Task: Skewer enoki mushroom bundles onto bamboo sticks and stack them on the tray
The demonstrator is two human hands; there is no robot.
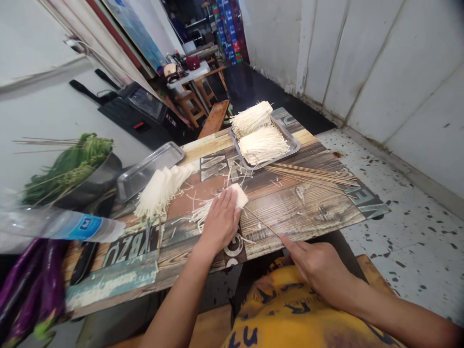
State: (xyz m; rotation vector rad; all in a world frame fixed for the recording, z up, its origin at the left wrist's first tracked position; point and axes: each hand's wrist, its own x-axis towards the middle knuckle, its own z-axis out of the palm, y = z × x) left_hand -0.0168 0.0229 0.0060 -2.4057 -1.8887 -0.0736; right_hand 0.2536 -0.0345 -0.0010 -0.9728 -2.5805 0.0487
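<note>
My left hand [222, 217] lies flat over a bunch of enoki mushrooms [239, 195], pressing it against the patterned table [300, 208]. The cut base of the bunch shows past my fingertips, and thin stems spread out on its left. Pinched in my right hand [315, 263] is a bamboo skewer [264, 222], whose far end meets the base of the bunch. Whether the tip has gone into the mushrooms is hidden. A pile of enoki portions [161, 191] sits to the left of my left hand.
A metal tray [250, 164] of enoki and a fan of loose skewers [315, 176] lie at the far right. On the left are an empty tray [152, 169], a bowl of greens [97, 179], a plastic bottle [76, 224], a black-handled knife [85, 261] and eggplants [32, 285].
</note>
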